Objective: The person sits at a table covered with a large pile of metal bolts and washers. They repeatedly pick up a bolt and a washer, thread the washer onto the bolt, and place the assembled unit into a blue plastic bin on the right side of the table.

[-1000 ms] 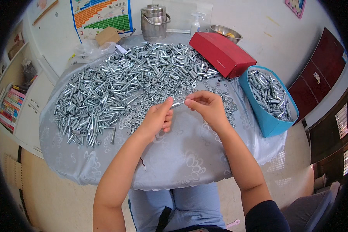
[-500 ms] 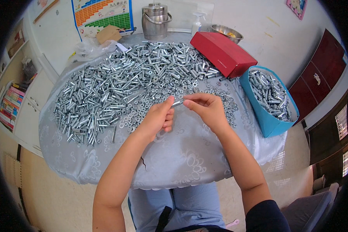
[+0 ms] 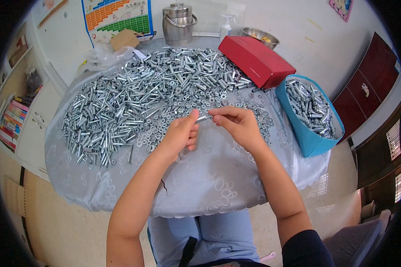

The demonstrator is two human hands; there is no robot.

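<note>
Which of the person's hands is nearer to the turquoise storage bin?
Right. The right hand is left of the turquoise storage bin, apart from it; the left hand is farther left.

Place: a home, as we see it
Tablecloth (image 3: pixel 198 187): patterned, scalloped
Books (image 3: pixel 13 122): shelved
Chart (image 3: pixel 118 20): colourful, wall-hung

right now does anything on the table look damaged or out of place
Yes: a dark, crooked line on the tablecloth, toward its near edge. It stands out against the pale surface and could be a tear or loose thread; I can't tell which. The red box sits slanted by the heap.
</note>
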